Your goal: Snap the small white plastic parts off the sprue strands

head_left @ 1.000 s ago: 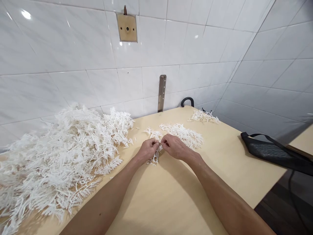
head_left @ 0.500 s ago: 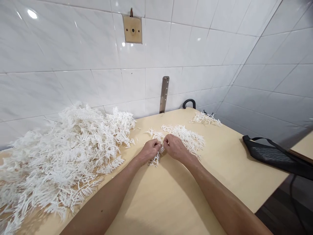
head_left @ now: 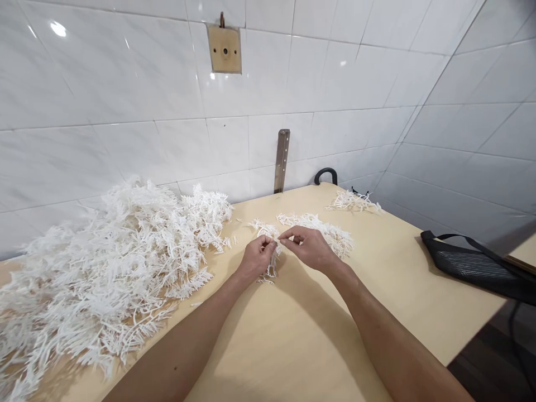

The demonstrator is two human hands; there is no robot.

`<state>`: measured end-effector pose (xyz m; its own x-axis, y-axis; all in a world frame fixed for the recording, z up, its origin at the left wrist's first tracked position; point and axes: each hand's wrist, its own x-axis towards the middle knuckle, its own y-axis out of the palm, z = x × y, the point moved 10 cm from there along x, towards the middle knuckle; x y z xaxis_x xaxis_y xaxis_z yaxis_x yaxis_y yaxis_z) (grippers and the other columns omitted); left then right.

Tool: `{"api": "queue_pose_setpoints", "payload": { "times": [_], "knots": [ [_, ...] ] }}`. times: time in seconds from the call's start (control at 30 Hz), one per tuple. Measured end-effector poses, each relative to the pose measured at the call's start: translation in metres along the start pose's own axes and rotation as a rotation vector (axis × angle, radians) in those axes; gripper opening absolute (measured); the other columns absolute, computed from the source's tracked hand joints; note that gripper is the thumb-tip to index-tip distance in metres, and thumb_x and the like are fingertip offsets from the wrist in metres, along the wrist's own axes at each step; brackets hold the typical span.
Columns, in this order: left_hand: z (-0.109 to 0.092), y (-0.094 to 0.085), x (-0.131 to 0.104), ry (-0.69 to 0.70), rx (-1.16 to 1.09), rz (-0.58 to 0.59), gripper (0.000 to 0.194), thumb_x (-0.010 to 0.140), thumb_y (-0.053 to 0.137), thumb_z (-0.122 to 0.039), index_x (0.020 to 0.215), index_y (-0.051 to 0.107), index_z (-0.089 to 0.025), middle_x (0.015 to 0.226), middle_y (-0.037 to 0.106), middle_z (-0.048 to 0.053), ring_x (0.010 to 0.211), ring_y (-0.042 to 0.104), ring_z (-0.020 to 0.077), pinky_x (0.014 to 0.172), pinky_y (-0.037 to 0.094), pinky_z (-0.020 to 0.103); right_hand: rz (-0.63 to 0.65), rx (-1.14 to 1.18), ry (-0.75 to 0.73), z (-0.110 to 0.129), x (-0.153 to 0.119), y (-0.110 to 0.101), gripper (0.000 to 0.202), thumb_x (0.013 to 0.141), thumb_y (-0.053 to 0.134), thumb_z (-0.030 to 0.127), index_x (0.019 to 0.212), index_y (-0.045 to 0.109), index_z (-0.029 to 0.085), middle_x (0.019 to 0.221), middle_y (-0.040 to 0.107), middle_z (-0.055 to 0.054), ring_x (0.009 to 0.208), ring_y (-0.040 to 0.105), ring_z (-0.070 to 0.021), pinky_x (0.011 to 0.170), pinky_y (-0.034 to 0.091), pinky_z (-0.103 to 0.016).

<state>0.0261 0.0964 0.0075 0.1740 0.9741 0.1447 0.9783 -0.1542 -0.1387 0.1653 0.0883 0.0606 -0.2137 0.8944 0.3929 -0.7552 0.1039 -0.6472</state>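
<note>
My left hand (head_left: 256, 258) is closed in a pinch around a white branching sprig (head_left: 269, 272), which looks like artificial foliage. Parts of the sprig show above and below the fingers; its middle is hidden by them. Close by on the right, my right hand (head_left: 310, 247) pinches thumb and forefinger together near the left fingertips. Something small and pale may be between them, too small to name. Behind the right hand lies a loose pile of similar white sprigs (head_left: 337, 237). A large tangled heap of them (head_left: 125, 262) covers the left side of the table.
The pale wooden table (head_left: 268, 346) stands against a white tiled wall (head_left: 146, 151). One small white clump (head_left: 355, 201) sits at its far right corner, near a curved black handle (head_left: 325, 172). A black mesh bag (head_left: 473, 265) lies at the right edge. A metal bracket (head_left: 282, 161) rises behind.
My right hand has turned and lifted slightly, its pinched fingers now more outstretched toward the left hand. The left hand keeps its hold on the sprig, nearly in place. The view has shifted slightly.
</note>
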Motion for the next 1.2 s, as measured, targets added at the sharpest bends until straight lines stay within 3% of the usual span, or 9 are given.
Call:
{"api": "queue_pose_setpoints", "payload": {
  "times": [0.17,0.37,0.57,0.77,1.03,1.2],
  "knots": [
    [-0.003,-0.001,-0.001,0.003,0.003,-0.021,0.021,0.080,0.059,-0.038,0.075,0.056,-0.018,0.062,0.052,-0.004,0.055,0.047,0.0096,0.055,0.039,0.022,0.175,-0.010,0.051,0.000,-0.004,0.018,0.019,0.083,0.060,0.035,0.093,0.071,0.023,0.056,0.059,0.004,0.053,0.054,-0.0133,0.053,0.039,-0.025],
    [-0.006,-0.001,-0.001,0.043,0.059,-0.024,0.020,0.080,0.057,-0.036,0.074,0.056,-0.017,0.064,0.051,-0.003,0.058,0.047,0.0100,0.057,0.038,0.022,0.182,-0.033,0.066,0.001,-0.003,0.018,0.017,0.085,0.058,0.033,0.082,0.071,0.021,0.064,0.064,0.001,0.060,0.057,-0.0142,0.058,0.040,-0.026],
    [-0.007,-0.003,0.000,0.061,0.106,-0.033,0.019,0.081,0.056,-0.035,0.074,0.056,-0.017,0.066,0.053,-0.002,0.061,0.048,0.0112,0.059,0.039,0.023,0.122,-0.110,-0.004,0.006,-0.002,0.020,0.012,0.083,0.059,0.025,0.081,0.070,0.022,0.088,0.071,-0.002,0.068,0.061,-0.0140,0.065,0.043,-0.027],
    [-0.006,-0.002,0.000,0.051,0.159,-0.029,0.017,0.080,0.056,-0.032,0.071,0.057,-0.018,0.064,0.055,-0.001,0.058,0.050,0.0118,0.057,0.039,0.024,0.106,-0.208,-0.055,0.006,-0.004,0.029,0.010,0.080,0.058,0.017,0.075,0.067,0.020,0.082,0.069,-0.003,0.067,0.059,-0.0139,0.065,0.041,-0.027],
    [-0.002,0.004,0.001,0.002,0.142,0.099,0.020,0.081,0.056,-0.038,0.078,0.054,-0.018,0.063,0.054,-0.003,0.057,0.050,0.0116,0.055,0.039,0.023,0.087,-0.216,-0.022,0.001,-0.001,0.025,0.017,0.086,0.053,0.019,0.080,0.068,0.019,0.083,0.071,-0.003,0.073,0.061,-0.0154,0.069,0.041,-0.027],
    [-0.002,0.001,0.002,0.024,0.215,0.069,0.018,0.084,0.051,-0.034,0.074,0.050,-0.019,0.063,0.049,-0.004,0.059,0.047,0.0111,0.057,0.037,0.023,0.119,-0.219,-0.020,0.000,-0.003,0.029,0.016,0.087,0.053,0.020,0.080,0.067,0.019,0.085,0.071,-0.003,0.072,0.061,-0.0146,0.069,0.040,-0.026]
  ]
}}
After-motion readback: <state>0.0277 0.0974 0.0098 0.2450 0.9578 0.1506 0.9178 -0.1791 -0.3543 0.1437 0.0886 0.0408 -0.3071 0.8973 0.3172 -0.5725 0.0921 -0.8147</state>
